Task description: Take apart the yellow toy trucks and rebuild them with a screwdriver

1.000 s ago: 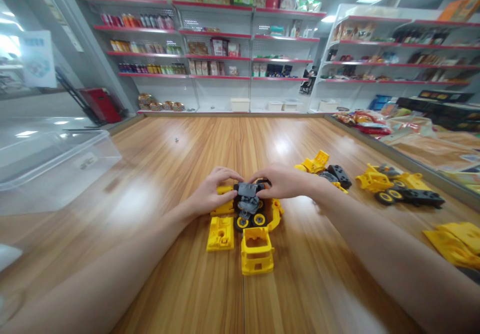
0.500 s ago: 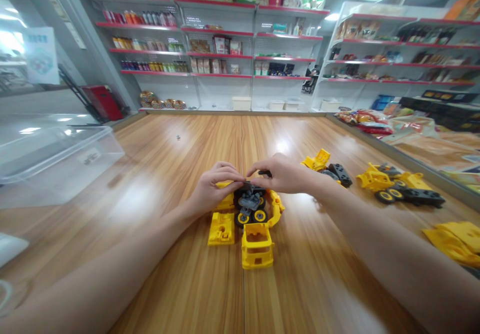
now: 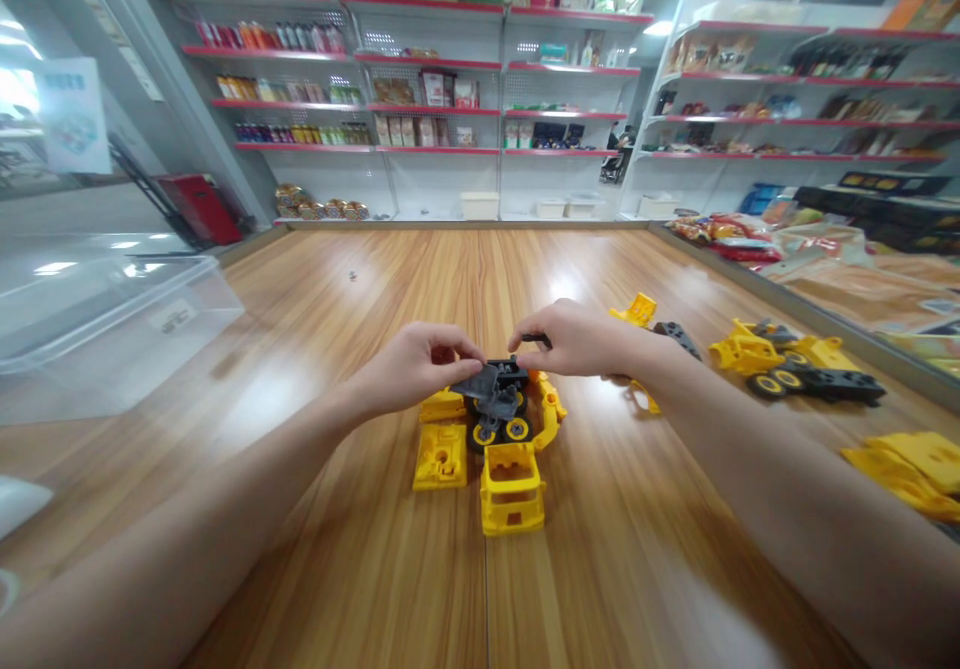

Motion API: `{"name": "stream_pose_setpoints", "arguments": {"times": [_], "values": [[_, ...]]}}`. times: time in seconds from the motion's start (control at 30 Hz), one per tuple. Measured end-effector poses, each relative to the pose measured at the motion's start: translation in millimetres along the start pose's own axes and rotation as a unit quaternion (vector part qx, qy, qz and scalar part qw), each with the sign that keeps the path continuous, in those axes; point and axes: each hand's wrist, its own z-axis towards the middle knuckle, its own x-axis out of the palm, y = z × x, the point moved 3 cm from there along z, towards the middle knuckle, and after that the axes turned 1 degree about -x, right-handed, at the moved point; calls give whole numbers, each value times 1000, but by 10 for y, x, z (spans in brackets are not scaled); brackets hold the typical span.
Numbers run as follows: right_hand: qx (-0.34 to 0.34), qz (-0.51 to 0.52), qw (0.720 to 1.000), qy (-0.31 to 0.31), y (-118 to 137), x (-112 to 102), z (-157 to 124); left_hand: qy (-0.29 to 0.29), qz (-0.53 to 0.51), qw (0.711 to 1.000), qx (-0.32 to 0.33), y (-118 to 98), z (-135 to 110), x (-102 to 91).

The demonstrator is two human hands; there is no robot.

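My left hand (image 3: 427, 369) pinches a flat dark grey plastic part (image 3: 477, 385) between thumb and fingers, tilted over the toy truck pieces. My right hand (image 3: 574, 339) is curled around a small black piece (image 3: 535, 339) that sticks out by the fingers; its kind is unclear. Below the hands are yellow-hubbed toy wheels (image 3: 517, 430) and a grey toy seat-like part (image 3: 499, 404). A yellow toy truck cab (image 3: 513, 489) stands in front of them. To its left lies a yellow base plate (image 3: 440, 456). A yellow toy excavator arm (image 3: 551, 411) curves along the right.
More toy truck parts lie to the right, among them a yellow-and-black truck (image 3: 795, 369) and yellow pieces (image 3: 911, 469) near the edge. A clear plastic bin (image 3: 112, 319) stands at the left. Stocked shelves (image 3: 435, 114) rise behind the wooden table (image 3: 352, 569).
My left hand has shifted left and up, and the grey part now shows tilted in its grip. The right hand has moved slightly apart from it, with the black piece still in its fingers.
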Motion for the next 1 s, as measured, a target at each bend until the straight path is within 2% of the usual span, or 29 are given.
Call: {"name": "stream_pose_setpoints", "arguments": {"times": [0.3, 0.53, 0.77, 1.0], "values": [[13, -20, 999, 42, -83, 158, 24, 56, 18, 998, -32, 86, 0, -47], [23, -31, 998, 55, -80, 170, 31, 62, 24, 997, -27, 115, 9, -61], [13, -16, 998, 66, -84, 208, 30, 57, 150, 985, -58, 210, 28, -275], [1, -7, 998, 68, -100, 247, 46, 92, 168, 979, -66, 185, 7, -218]]}}
